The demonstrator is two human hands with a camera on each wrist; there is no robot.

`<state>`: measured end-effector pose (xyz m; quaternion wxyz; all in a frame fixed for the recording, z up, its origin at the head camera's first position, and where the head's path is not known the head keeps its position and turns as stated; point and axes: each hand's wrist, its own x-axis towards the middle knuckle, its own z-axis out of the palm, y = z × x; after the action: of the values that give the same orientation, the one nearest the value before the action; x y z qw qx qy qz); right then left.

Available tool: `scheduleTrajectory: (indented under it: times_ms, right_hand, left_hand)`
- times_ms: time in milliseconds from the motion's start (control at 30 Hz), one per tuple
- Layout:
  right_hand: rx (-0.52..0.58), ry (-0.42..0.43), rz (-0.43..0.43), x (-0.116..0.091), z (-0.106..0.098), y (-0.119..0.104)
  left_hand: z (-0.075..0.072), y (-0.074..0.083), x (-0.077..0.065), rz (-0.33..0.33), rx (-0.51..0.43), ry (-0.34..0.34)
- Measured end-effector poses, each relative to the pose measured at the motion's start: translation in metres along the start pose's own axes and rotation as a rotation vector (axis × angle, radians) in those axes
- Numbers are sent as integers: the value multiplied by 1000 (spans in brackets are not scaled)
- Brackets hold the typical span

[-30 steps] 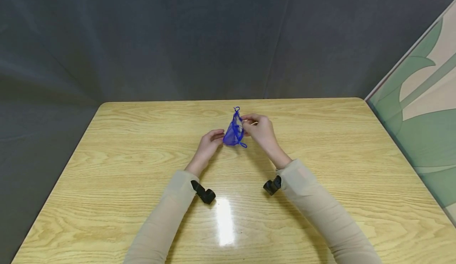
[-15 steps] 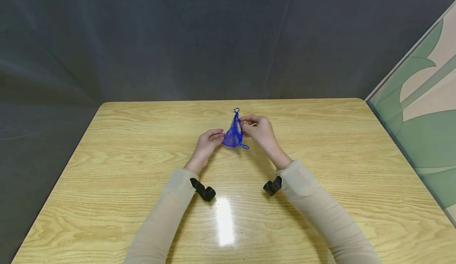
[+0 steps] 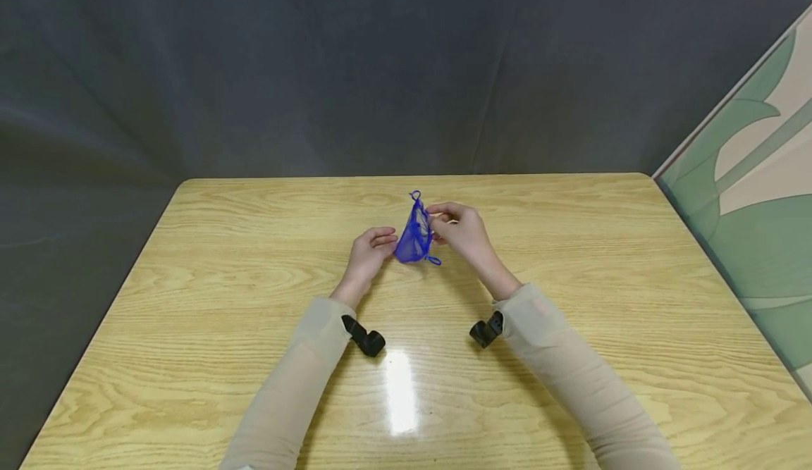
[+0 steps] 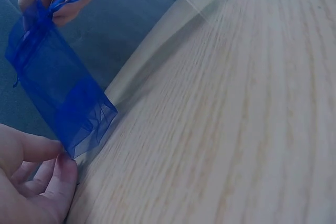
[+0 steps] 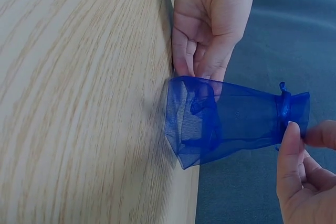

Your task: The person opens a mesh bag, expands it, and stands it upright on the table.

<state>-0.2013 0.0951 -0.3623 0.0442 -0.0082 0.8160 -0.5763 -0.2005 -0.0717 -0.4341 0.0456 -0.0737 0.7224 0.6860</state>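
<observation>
A small sheer blue drawstring pouch (image 3: 412, 242) is held between the two hands over the far middle of the table. At its bottom corner, my left hand (image 4: 31, 179) pinches the fabric between thumb and fingers. My right hand (image 5: 310, 179) pinches the gathered mouth edge, beside the drawstring (image 5: 284, 106). Ribbon loops stick out at both sides of the mouth. Through the see-through fabric, a darker blue folded patch (image 5: 205, 116) shows in the lower part of the pouch; what it is I cannot tell.
The light wood-grain table (image 3: 190, 301) ends at a far edge against a dark grey curtain (image 3: 380, 68). A panel with green leaf shapes (image 3: 761, 195) stands along the right. Small black cameras (image 3: 371, 343) sit at both sleeve cuffs.
The pouch and left hand have shifted slightly left, and the pouch's tilt and folds have changed a little. Both hands keep their hold at the same ends.
</observation>
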Motion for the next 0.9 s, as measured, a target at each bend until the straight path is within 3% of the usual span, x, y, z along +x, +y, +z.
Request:
scheduleTrajectory:
  times_ms: [267, 467, 900]
  right_hand:
    - [-12, -10, -16, 1, 1, 1]
    - [-18, -16, -20, 1, 0, 3]
    - [-31, -19, -25, -1, 3, 7]
  left_hand:
    - [0, 2, 0, -21, 6, 7]
    - [0, 4, 2, -51, -45, -15]
    - [-4, 7, 0, -53, -58, -24]
